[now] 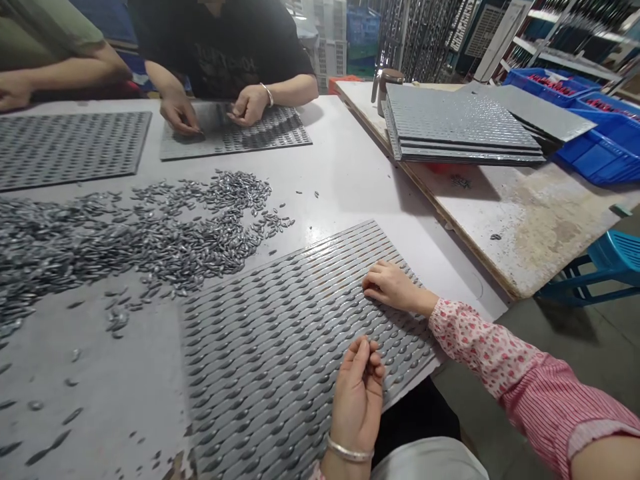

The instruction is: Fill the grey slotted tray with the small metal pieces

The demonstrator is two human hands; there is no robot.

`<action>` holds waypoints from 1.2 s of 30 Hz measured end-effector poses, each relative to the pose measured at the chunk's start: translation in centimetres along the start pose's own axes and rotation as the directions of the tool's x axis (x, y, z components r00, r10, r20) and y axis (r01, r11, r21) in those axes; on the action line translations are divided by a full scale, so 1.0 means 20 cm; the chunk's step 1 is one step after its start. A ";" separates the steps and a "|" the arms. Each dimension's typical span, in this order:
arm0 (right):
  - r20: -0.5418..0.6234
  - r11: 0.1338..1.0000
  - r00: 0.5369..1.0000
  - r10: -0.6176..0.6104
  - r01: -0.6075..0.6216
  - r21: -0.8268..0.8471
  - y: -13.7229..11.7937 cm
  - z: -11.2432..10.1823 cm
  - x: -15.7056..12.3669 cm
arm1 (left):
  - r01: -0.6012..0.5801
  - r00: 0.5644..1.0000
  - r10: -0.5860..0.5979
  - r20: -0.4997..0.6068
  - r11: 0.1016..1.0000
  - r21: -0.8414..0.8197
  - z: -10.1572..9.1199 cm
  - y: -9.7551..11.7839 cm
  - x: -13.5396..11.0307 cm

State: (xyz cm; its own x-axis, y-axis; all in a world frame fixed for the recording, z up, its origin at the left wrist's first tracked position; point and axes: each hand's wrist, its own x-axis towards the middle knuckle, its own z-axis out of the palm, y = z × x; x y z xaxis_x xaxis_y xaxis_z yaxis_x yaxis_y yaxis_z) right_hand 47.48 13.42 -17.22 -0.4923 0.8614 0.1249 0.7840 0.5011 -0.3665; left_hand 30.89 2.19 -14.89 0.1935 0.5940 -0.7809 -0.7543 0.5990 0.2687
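A grey grooved board [260, 373] lies at a slant in front of me, with small spindle-shaped metal pieces set in rows along its grooves. Toward its far right part the grooves [345, 248] hold no pieces. My right hand [393, 287] rests over the right side of the board, its fingers curled down and closed at a groove; what is under the fingertips is hidden. Lower down, my left hand [357, 393] is held palm up above the near edge, thumb and fingers pinched together. Anything small between them cannot be made out.
Loose spindle-shaped pieces [200, 247] are heaped on the white table to the left. Across it, a co-worker's hands [250, 105] work over another board [280, 137]; a second person sits farther left. Stacked boards [450, 120], blue crates [605, 143] and a blue stool [617, 257] are at right.
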 end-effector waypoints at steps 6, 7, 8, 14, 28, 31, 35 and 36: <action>0.031 0.998 0.998 -0.060 0.060 -0.007 0.02 0.00 0.02 | -0.006 1.000 0.007 -0.013 1.000 0.008 -0.01 0.01 0.01; 0.002 0.998 0.998 -0.056 0.056 0.026 0.04 -0.02 0.01 | -0.008 1.000 0.009 -0.023 1.000 0.012 -0.01 0.01 0.01; -0.041 0.997 0.999 -0.037 0.039 0.061 0.07 -0.05 -0.01 | -0.010 0.999 0.010 -0.031 1.000 0.016 -0.01 0.01 0.01; -0.457 0.885 0.789 0.411 -0.466 -0.009 0.43 -0.33 -0.29 | 0.009 0.998 -0.004 -0.056 0.996 0.091 -0.01 0.05 -0.01; -0.289 0.841 0.842 0.455 -0.300 0.450 0.26 -0.38 -0.47 | 0.014 1.000 -0.013 -0.007 0.995 0.103 0.07 -0.05 0.04; -0.067 0.766 0.996 0.062 -0.005 0.643 -0.05 -0.26 -0.34 | 0.001 1.000 -0.002 0.010 0.997 0.076 0.06 -0.06 0.04; -0.030 0.784 0.999 -0.045 0.053 0.619 -0.24 -0.15 -0.25 | -0.003 0.997 -0.002 0.079 0.998 0.066 0.05 -0.04 0.02; -0.019 0.794 0.999 -0.035 0.039 0.607 -0.25 -0.14 -0.25 | 0.000 0.996 -0.006 0.094 0.998 0.061 0.05 -0.04 0.01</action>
State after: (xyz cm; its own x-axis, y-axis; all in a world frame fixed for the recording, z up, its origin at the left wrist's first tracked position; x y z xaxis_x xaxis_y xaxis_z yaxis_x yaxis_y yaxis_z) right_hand 47.12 6.97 -13.40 -0.5126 0.8445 0.1548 0.3737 0.3818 -0.8453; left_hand 32.12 2.40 -14.80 0.2561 0.6382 -0.7260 -0.7149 0.6306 0.3022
